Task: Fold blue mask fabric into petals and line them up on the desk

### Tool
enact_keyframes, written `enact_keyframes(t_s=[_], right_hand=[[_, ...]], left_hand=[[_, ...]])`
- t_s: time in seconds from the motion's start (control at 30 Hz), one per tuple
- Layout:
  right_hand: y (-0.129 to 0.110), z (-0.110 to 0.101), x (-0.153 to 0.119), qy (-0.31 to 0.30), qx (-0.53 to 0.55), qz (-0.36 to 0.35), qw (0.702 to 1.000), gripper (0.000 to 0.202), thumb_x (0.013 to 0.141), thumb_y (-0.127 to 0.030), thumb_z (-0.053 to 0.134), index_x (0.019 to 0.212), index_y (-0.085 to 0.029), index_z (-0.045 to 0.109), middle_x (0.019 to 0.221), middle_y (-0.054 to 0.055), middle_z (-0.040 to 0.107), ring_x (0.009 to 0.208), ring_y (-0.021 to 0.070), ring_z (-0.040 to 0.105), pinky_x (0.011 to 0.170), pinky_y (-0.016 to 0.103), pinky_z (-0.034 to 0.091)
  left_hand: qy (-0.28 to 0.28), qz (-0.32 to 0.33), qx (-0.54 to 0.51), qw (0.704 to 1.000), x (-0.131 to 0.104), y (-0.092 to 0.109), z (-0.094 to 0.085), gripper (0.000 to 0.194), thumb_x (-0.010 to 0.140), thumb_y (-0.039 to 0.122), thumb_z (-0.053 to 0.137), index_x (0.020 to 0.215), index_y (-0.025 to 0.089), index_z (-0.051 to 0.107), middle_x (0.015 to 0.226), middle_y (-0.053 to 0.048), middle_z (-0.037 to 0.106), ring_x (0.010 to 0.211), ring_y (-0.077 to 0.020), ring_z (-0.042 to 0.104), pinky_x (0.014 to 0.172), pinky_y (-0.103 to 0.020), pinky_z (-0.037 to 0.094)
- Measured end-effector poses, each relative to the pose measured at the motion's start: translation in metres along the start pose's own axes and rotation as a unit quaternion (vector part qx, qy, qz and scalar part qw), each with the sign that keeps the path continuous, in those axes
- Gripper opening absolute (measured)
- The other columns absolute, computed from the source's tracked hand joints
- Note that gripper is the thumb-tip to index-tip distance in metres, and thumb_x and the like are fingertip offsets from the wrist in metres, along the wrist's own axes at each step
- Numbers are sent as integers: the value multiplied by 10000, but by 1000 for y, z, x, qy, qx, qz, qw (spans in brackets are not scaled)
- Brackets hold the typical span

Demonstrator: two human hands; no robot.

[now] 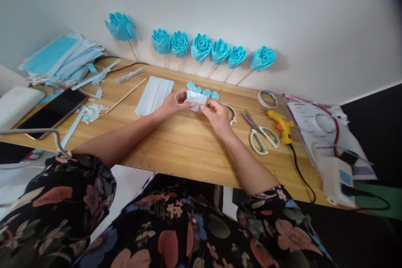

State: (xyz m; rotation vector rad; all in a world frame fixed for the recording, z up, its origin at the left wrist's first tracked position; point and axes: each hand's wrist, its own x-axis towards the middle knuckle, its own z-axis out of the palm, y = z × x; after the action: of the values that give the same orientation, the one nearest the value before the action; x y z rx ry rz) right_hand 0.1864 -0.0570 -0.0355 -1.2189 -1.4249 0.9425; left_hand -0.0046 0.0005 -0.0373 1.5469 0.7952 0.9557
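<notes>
Between my two hands is a small piece of pale mask fabric [196, 97], held above the wooden table. My left hand [176, 104] pinches its left edge, and the fingers of my right hand [217, 115] grip its right edge. Just behind the fabric lie several small folded blue petals [206, 92] in a row. A flat pleated face mask [155, 95] rests to the left of my left hand. Beside my right hand, a roll of white tape [231, 113] is partly hidden.
Blue fabric flowers [201, 47] on sticks lean along the wall. Scissors [258, 132] and a yellow glue gun [282, 126] with its cord lie right, near a power strip [337, 182]. At left are stacked masks [63, 58], a phone [55, 111], scraps [92, 112] and a wooden stick [125, 96].
</notes>
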Motion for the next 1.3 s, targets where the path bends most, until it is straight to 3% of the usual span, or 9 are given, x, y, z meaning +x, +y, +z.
enact_keyframes(t_s=[0.1, 0.2, 0.47, 0.63, 0.83, 1.03, 1.13, 1.3], right_hand=[[6, -1, 1, -11, -29, 7, 1000, 209, 793, -402, 656, 826, -198, 689, 813, 19, 706, 737, 170, 606, 760, 321, 485], [8, -1, 3, -19, -86, 15, 996, 175, 787, -357, 653, 844, -199, 702, 803, 21, 717, 732, 177, 612, 759, 326, 489], [2, -4, 6, 4, -152, -39, 988, 87, 773, -272, 652, 833, -211, 670, 832, 30, 661, 778, 177, 589, 750, 313, 473], [5, -4, 6, -8, -141, -31, 990, 149, 788, -293, 625, 898, -219, 690, 822, 25, 646, 761, 170, 570, 734, 309, 470], [7, -1, 5, -8, -94, -12, 995, 323, 780, -316, 624, 1070, -213, 721, 900, 30, 685, 755, 159, 579, 720, 303, 472], [5, -1, 4, -8, -116, -2, 993, 98, 790, -309, 632, 770, -213, 641, 758, 8, 655, 719, 163, 571, 717, 299, 466], [5, -2, 4, -18, -121, 0, 992, 165, 808, -340, 610, 695, -225, 573, 703, 6, 612, 720, 172, 565, 688, 293, 442], [4, -2, 3, -28, -117, -1, 993, 209, 854, -384, 554, 722, -230, 600, 714, 18, 640, 685, 171, 560, 657, 295, 420]], left_hand=[[16, -23, 96, 995, -3, 2, -2, 315, 733, 425, 775, 806, 157, 626, 717, 8, 624, 686, -120, 564, 636, -238, 435], [19, -12, 181, 983, -3, 1, -3, 222, 738, 355, 721, 791, 171, 610, 670, 30, 565, 627, -107, 476, 591, -240, 353], [16, 1, 200, 980, 0, -1, -3, 256, 733, 379, 719, 833, 176, 599, 731, 15, 579, 645, -113, 480, 613, -254, 354], [15, 3, 198, 980, -2, 3, -2, 291, 730, 409, 747, 830, 175, 605, 722, 16, 587, 648, -113, 480, 597, -242, 354], [12, 19, 145, 989, -1, 3, -2, 438, 747, 517, 739, 985, 162, 642, 838, -19, 647, 697, -118, 535, 638, -238, 403], [19, -2, 145, 989, 1, -1, -5, 470, 713, 475, 773, 1049, 171, 647, 792, 9, 609, 610, -94, 498, 576, -222, 372], [41, 15, 147, 988, 3, -2, -6, 421, 713, 409, 756, 1047, 181, 641, 821, 12, 600, 624, -88, 490, 588, -216, 386], [38, 18, 155, 987, 2, -2, -5, 288, 749, 389, 723, 906, 172, 618, 770, 15, 606, 654, -103, 515, 607, -219, 396]])
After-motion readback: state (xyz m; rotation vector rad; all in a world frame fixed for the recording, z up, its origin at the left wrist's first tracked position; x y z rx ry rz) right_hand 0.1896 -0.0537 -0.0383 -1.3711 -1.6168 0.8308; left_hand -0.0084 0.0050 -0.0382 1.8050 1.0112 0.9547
